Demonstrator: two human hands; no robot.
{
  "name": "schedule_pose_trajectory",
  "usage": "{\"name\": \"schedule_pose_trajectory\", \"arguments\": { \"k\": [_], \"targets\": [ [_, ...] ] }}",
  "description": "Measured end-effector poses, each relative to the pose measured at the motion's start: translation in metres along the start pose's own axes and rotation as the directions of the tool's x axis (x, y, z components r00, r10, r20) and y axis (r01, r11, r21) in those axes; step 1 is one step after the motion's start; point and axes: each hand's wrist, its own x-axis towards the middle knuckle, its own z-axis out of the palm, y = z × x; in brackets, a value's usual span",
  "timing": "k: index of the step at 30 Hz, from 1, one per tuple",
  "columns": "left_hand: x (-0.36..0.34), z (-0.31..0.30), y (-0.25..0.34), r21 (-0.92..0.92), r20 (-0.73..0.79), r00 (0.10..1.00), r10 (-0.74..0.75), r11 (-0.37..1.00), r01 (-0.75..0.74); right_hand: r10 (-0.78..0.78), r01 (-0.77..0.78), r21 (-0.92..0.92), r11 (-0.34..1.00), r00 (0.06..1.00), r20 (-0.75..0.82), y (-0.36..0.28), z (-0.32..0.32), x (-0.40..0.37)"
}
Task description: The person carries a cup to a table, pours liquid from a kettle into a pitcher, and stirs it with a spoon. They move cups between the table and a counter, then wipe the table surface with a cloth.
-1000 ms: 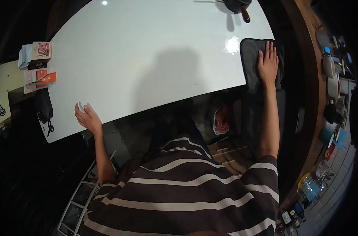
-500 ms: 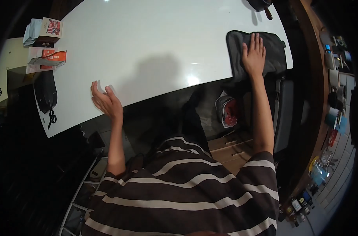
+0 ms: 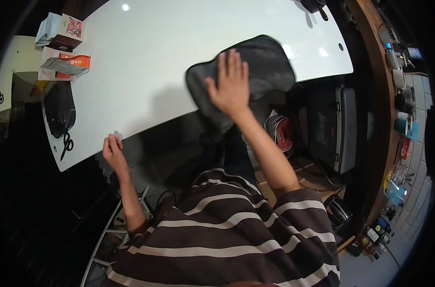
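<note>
A dark grey cloth (image 3: 267,62) lies on the white table (image 3: 141,62), its near side hanging over the front edge. Flat on the cloth's left part rests my right hand (image 3: 231,86), palm down with fingers stretched out. My left hand (image 3: 113,150) is beside the table's front edge at the left, its fingers bent together; whether anything small is between them cannot be made out.
Black scissors (image 3: 66,144) and a black pouch (image 3: 59,110) lie at the table's left end. Behind them stand an orange-and-white packet (image 3: 66,66) and a box (image 3: 70,31). A dark pan (image 3: 314,5) is at the back right. A black case (image 3: 341,129) stands below the right side.
My right hand and the cloth have moved left across the table. My left hand has drawn back toward me and its fingers have closed in.
</note>
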Motion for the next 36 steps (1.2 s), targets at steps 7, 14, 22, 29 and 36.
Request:
{"name": "schedule_pose_trajectory", "arguments": {
  "k": [7, 14, 22, 29, 36],
  "targets": [
    [-0.032, 0.003, -0.009, 0.24, 0.132, 0.84, -0.526, 0.839, 0.488, -0.143, 0.123, 0.146, 0.982, 0.981, 0.134, -0.093, 0.01, -0.031],
    [-0.031, 0.018, -0.032, -0.037, 0.292, 0.778, -0.556, 0.807, 0.59, -0.225, 0.199, 0.2, 0.959, 0.967, 0.12, -0.063, 0.011, -0.022],
    [-0.048, 0.078, -0.021, -0.218, 0.127, 0.823, -0.553, 0.794, 0.568, -0.215, 0.176, 0.238, 0.955, 0.966, 0.146, 0.047, -0.016, 0.003],
    [-0.063, 0.138, -0.019, -0.451, 0.216, 0.741, -0.635, 0.608, 0.653, -0.109, 0.095, 0.103, 0.99, 0.985, 0.134, 0.221, -0.061, 0.03],
    [-0.068, 0.17, 0.015, -0.146, -0.104, 0.734, -0.671, 0.74, 0.657, 0.042, -0.038, -0.074, 0.997, 0.997, 0.06, 0.403, -0.102, 0.052]
  ]
}}
